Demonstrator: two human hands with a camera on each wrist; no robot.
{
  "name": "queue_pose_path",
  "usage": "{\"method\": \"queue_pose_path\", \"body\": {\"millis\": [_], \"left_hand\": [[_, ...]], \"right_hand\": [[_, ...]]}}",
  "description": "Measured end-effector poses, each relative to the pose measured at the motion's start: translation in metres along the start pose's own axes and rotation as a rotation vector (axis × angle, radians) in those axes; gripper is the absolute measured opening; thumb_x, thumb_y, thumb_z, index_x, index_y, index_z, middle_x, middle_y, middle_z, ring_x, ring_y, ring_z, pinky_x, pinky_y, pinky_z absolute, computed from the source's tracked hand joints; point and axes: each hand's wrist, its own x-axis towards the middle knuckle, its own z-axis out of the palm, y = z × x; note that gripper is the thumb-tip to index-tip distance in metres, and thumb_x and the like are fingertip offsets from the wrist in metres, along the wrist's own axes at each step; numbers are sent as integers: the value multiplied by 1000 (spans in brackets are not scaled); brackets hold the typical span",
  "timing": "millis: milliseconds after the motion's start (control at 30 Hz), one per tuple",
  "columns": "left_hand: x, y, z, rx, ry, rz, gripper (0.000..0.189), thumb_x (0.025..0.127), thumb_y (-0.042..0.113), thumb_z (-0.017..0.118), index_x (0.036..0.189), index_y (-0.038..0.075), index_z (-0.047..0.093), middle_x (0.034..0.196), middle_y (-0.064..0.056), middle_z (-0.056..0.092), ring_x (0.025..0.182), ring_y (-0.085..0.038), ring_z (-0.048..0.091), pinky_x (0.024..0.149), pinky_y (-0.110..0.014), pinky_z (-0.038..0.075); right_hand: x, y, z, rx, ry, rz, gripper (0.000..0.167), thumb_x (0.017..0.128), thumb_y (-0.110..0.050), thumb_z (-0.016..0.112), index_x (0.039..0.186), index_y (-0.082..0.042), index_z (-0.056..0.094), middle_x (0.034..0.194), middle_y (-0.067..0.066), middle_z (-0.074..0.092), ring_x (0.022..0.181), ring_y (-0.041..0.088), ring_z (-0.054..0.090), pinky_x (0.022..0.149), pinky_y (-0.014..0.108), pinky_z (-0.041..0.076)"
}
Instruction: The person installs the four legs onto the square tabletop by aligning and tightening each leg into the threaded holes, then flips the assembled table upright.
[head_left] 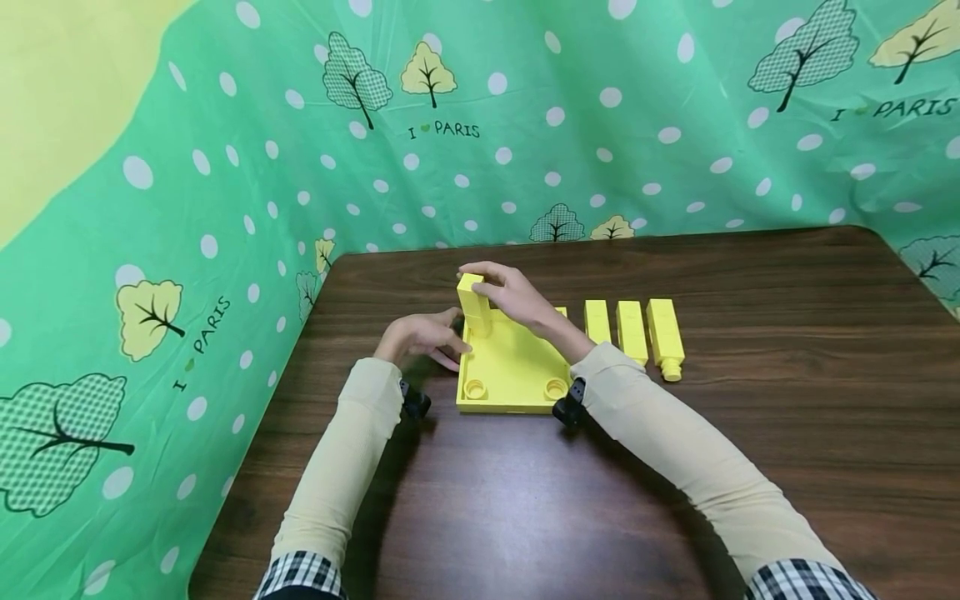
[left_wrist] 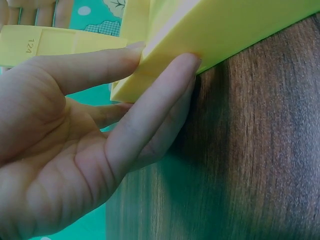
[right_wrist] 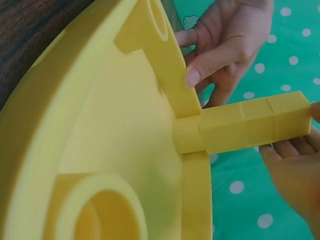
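A yellow square plastic panel (head_left: 517, 367) with a raised rim lies on the table, round sockets showing at its two near corners. Upright at its far left corner stands a square yellow post (head_left: 474, 308), its lower end at the corner. My right hand (head_left: 517, 298) grips the upper part of this post between thumb and fingers. At the panel's left side is my left hand (head_left: 427, 335). In the left wrist view, its thumb (left_wrist: 100, 67) lies on the rim and its fingers press the outer side. The right wrist view shows the post's narrower end meeting the corner.
Just right of the panel lie three more yellow posts (head_left: 596, 321), side by side; the rightmost ends in a round peg (head_left: 671, 369). Beneath everything is a dark wooden table (head_left: 480, 500). A green dotted cloth (head_left: 480, 179) hangs behind and along the left.
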Motion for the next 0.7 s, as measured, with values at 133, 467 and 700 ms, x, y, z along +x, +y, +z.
{"method": "queue_pose_path", "body": {"millis": [133,467,700], "left_hand": [[0,0,0,-2,-1,2,91,92,3,60,154,20,-5,127,-19,47,101,-28,62,87,-40,58],[0,2,0,-2,6,-8,91,92,4,60,154,20,-6,127,-19,45,100,-27,61,87,-39,58],[0,2,1,-5,6,-9,91,93,4,60,154,20,-6,132,-18,43,103,-28,61,87,-39,58]], "right_hand": [[1,0,-1,51,-6,13,34,100,-17,50,134,-11,53,134,11,54,118,23,53,98,42,47],[2,2,3,39,59,42,40,95,-24,61,128,-6,47,124,12,52,111,24,56,91,39,52],[1,4,6,-79,146,22,37,91,-29,66,117,-9,49,112,10,56,103,22,57,83,35,52]]}}
